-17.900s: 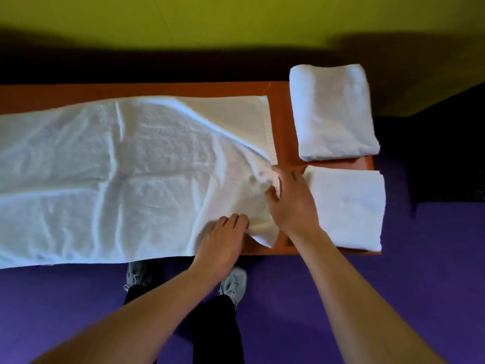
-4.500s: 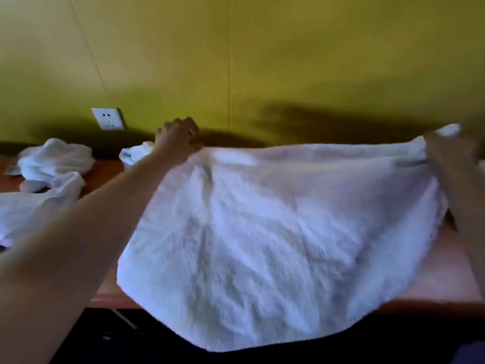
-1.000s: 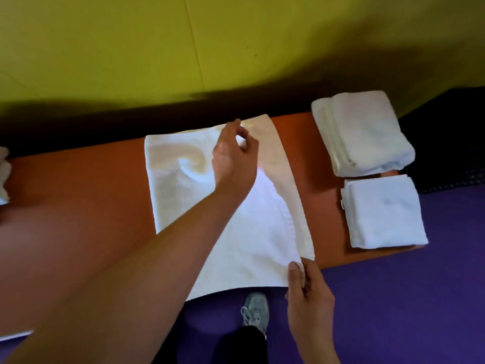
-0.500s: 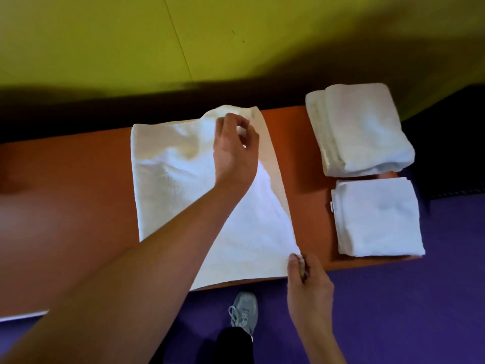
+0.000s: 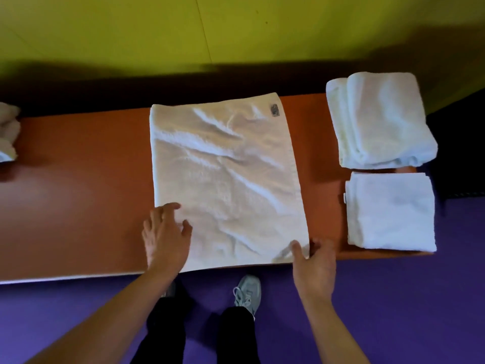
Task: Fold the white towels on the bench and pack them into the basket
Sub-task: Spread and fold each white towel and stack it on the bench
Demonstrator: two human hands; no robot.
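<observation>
Counted on one long orange bench (image 5: 78, 195): three folded or part-folded white terry towels, namely one wide flat towel (image 5: 225, 179) at centre, one thick folded towel (image 5: 380, 119) at far right, one square folded towel (image 5: 391, 211) at near right. One crumpled white cloth heap (image 5: 8, 132) seen at left edge; towel number in it cannot be told. Two bare hands counted: left (image 5: 165, 237), right (image 5: 315, 266). One grey sneaker (image 5: 248, 290) seen.

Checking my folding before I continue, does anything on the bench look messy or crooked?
The half-folded white towel lies rumpled, with diagonal creases across it. The thick folded white towel at the far right sits skewed on the orange bench.
</observation>
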